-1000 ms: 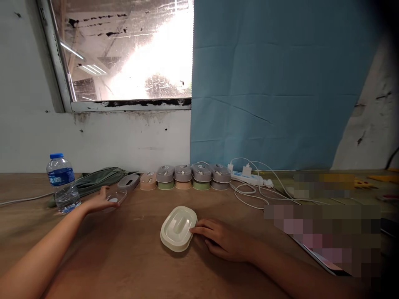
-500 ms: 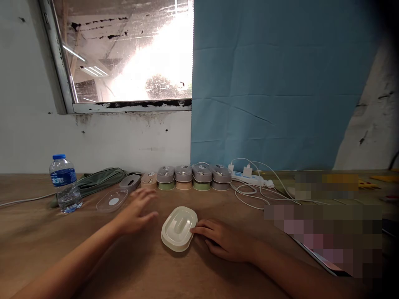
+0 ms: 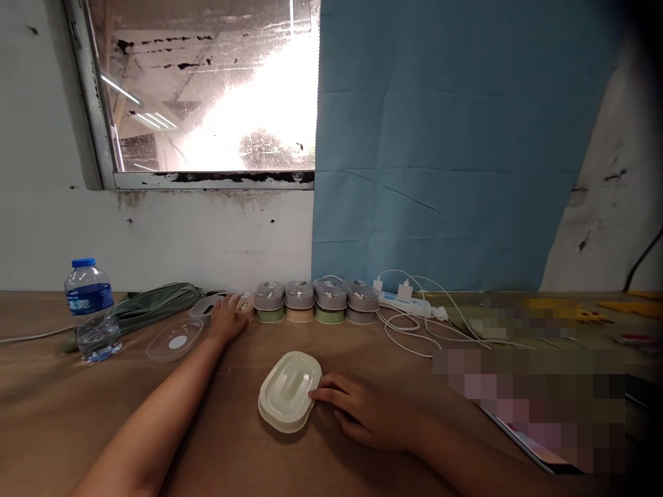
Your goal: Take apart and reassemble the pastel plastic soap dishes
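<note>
A cream plastic box (image 3: 291, 392) with rounded corners and a raised oblong in its middle sits on the table in front of me. My right hand (image 3: 362, 412) rests at its right side; the index fingertip touches the rim and the other fingers are loosely bent on the table, gripping nothing. Further back, my left hand (image 3: 228, 319) reaches forward with outstretched fingers, between a grey oval lid-like piece (image 3: 202, 308) and a peach box (image 3: 246, 306). Whether its fingertips touch either one is hard to tell. A clear lid with a white round sticker (image 3: 176, 342) lies left of that forearm.
Several grey-lidded boxes (image 3: 299, 300) with green, peach or grey bases line the wall. A water bottle (image 3: 93, 310) and a green bag (image 3: 150, 307) are on the left. A power strip (image 3: 407, 304) with white cables (image 3: 414, 338) and a blurred-out flat device lie right.
My left hand has moved forward to the grey piece and peach box. My right hand stays at the cream box. The whole view has shifted slightly.
</note>
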Motion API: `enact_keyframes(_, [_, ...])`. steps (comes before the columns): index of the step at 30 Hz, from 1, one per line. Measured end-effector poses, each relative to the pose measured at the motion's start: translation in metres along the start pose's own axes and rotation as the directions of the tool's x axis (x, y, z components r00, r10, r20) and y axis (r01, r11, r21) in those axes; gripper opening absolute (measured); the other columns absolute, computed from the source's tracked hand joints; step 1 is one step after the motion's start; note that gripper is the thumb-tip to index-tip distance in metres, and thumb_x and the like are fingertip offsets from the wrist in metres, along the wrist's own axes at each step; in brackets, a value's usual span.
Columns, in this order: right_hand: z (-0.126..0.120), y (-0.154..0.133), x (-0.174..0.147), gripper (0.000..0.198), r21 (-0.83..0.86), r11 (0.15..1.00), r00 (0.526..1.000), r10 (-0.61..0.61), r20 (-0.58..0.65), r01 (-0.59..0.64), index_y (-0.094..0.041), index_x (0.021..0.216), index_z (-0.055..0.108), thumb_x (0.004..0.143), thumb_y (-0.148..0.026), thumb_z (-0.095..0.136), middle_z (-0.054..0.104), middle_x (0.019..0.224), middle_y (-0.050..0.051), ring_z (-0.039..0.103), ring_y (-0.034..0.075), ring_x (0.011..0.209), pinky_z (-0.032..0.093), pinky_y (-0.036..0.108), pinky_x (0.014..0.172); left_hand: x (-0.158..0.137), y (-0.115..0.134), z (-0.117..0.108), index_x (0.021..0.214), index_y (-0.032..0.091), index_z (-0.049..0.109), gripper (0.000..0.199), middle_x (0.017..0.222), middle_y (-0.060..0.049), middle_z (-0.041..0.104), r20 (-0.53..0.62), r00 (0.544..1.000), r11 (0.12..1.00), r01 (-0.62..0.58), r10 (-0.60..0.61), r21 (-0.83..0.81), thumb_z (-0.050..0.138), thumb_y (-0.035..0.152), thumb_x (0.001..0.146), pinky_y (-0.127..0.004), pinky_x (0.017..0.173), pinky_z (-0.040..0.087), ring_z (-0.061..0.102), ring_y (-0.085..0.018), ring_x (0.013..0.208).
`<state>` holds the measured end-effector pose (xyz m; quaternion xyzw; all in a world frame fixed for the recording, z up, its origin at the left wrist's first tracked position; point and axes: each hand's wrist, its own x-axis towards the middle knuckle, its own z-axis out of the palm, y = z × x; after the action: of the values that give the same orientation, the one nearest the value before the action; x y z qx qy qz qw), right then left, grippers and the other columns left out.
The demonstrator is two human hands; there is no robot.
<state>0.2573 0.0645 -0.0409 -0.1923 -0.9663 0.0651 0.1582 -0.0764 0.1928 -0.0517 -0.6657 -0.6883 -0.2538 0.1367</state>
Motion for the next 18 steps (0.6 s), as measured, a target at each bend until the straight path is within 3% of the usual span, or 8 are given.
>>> enact_keyframes(3, [0.0, 0.0, -0.001, 0.048, 0.0, 1.0, 1.0, 0.0, 0.006, 0.0, -0.019, 0.128, 0.043, 0.081, -0.01, 0.042, 0.049, 0.118, 0.011, 0.049, 0.018, 0.103, 0.042, 0.031, 0.09, 0.004, -0.002, 0.003, 0.124, 0.015, 0.046, 0.052, 0.13, -0.015, 0.044, 0.076, 0.997, 1.0, -0.002, 0.002, 0.009, 0.053, 0.024, 0.073, -0.04, 0.1, 0.03, 0.041, -0.029, 0.12])
enact_keyframes(7, [0.002, 0.0, -0.001, 0.046, -0.002, 1.0, 1.0, -0.008, -0.021, 0.008, -0.018, 0.124, 0.045, 0.079, -0.009, 0.043, 0.047, 0.116, 0.012, 0.05, 0.018, 0.101, 0.043, 0.03, 0.088, -0.007, 0.0, -0.016, 0.123, 0.014, 0.049, 0.05, 0.121, -0.017, 0.049, 0.174, 0.985, 0.999, -0.02, 0.014, 0.033, 0.049, 0.018, 0.073, -0.035, 0.089, 0.04, 0.053, -0.027, 0.106])
enact_keyframes(12, [0.005, 0.002, 0.0, 0.033, -0.023, 0.999, 0.996, -0.028, -0.086, 0.026, -0.014, 0.105, 0.053, 0.074, -0.007, 0.046, 0.049, 0.117, 0.013, 0.051, 0.02, 0.098, 0.044, 0.032, 0.085, -0.047, 0.003, -0.066, 0.121, 0.018, 0.051, 0.049, 0.108, -0.012, 0.054, 0.336, 0.938, 0.993, -0.11, 0.091, 0.037, 0.051, 0.024, 0.072, -0.03, 0.077, 0.045, 0.06, -0.023, 0.088])
enact_keyframes(15, [0.006, 0.004, 0.001, 0.034, -0.032, 0.999, 0.995, -0.037, -0.094, 0.034, -0.013, 0.105, 0.053, 0.072, -0.006, 0.046, 0.057, 0.103, 0.011, 0.053, 0.019, 0.09, 0.045, 0.032, 0.081, -0.077, 0.012, -0.101, 0.124, 0.02, 0.049, 0.053, 0.112, -0.011, 0.051, 0.45, 0.879, 0.987, -0.159, 0.158, -0.036, 0.05, 0.032, 0.072, -0.03, 0.079, 0.045, 0.059, -0.024, 0.094])
enact_keyframes(18, [0.008, 0.006, 0.001, 0.033, -0.065, 0.991, 0.984, -0.128, -0.123, 0.121, -0.014, 0.107, 0.055, 0.076, -0.008, 0.045, 0.059, 0.095, 0.01, 0.054, 0.017, 0.087, 0.044, 0.03, 0.08, -0.099, 0.027, -0.124, 0.126, 0.025, 0.047, 0.054, 0.114, -0.008, 0.05, 0.511, 0.827, 0.972, -0.189, 0.234, -0.138, 0.051, 0.032, 0.073, -0.03, 0.08, 0.046, 0.059, -0.023, 0.094])
